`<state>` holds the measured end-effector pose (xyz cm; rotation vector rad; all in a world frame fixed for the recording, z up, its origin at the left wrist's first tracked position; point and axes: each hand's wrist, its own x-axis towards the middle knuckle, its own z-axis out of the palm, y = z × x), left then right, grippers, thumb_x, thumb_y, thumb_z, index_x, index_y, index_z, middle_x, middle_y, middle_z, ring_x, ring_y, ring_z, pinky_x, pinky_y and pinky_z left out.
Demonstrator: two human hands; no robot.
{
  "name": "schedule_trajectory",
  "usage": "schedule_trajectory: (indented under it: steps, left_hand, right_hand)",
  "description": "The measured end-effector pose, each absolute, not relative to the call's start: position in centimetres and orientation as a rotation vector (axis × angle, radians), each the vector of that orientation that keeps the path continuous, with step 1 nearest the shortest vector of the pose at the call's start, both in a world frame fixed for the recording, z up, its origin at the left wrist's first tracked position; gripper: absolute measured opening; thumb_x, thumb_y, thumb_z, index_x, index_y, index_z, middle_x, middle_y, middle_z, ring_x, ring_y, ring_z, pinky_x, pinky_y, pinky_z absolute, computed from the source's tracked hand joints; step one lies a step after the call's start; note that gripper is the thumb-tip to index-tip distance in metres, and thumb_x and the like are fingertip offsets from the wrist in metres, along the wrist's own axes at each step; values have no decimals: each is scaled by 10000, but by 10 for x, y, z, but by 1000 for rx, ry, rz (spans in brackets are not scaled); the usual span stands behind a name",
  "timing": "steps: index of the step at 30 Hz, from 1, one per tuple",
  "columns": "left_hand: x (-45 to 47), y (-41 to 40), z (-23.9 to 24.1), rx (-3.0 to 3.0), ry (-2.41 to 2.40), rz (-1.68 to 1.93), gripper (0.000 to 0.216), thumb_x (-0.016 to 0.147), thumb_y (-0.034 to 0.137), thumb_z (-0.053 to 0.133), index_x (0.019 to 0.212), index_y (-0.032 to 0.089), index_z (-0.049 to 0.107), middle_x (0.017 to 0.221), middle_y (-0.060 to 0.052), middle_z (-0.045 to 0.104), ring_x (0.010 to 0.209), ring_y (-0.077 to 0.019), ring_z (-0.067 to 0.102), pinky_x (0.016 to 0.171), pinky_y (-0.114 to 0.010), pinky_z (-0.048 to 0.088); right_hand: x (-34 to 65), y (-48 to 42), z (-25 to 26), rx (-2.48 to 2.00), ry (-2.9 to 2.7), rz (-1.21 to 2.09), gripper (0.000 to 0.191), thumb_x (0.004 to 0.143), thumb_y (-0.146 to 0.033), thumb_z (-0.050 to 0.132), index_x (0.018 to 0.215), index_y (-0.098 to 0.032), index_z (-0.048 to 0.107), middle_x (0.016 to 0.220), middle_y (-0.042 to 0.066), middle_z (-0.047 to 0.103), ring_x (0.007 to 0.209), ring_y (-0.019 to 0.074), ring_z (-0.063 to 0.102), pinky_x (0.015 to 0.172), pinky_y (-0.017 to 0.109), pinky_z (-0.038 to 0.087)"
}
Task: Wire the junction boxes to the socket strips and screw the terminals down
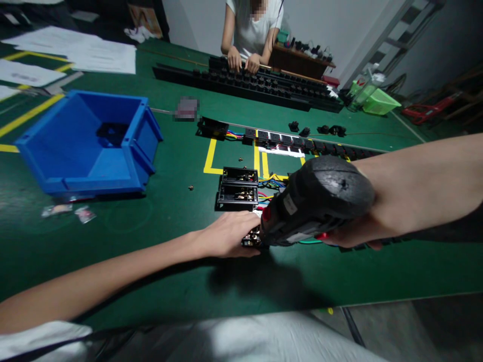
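My right hand (356, 232) is wrapped round the grip of a black power drill (302, 208) with red parts. The drill's front end is over a black socket module (251, 239) with brass contacts, and its tip is hidden. My left hand (228, 234) grips this module from the left, its fingertips partly out of sight. Just beyond lie two more black modules, one (238, 196) behind the other (237, 175), with coloured wires (269, 183) running right from them. The drill covers much of the strip to the right.
A blue bin (98, 176) with black parts inside stands at left. Loose screws (190, 187) and small plastic packets (85, 214) lie on the green table (169, 281). A long socket strip (279, 138) lies farther back. Across the table, a person (252, 30) handles black rails (241, 88).
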<state>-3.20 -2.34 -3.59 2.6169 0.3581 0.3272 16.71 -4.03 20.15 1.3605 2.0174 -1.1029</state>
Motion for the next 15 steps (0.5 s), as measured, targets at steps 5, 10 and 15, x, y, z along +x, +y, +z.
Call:
schedule_trajectory:
  steps: [5,10,15]
  left_hand:
    - [-32,-24,-34,2622,369,326,418,864,478,572,1151,175,552,1168,-105,617,1001,-272,592,826,-344,464]
    - [-31,-25,-35,2626,382,325,394,855,472,584,1118,179,565,1113,-98,634,976,-263,599,812,-334,464]
    - [-31,-24,-35,2617,378,311,447,858,468,584,1191,172,540,1180,-111,613,1053,-278,580,879,-355,455]
  right_hand:
    - [168,-40,201,1320,1915,-1203,261,812,-197,612,1070,-177,648,1001,-37,660,769,115,635,555,137,523]
    - [167,-41,202,1303,1919,-1211,275,811,-200,614,1084,-186,644,978,-34,661,788,121,638,590,132,534]
    - [166,-41,203,1305,1936,-1222,247,824,-196,617,1066,-166,655,893,-37,664,945,154,645,717,138,557]
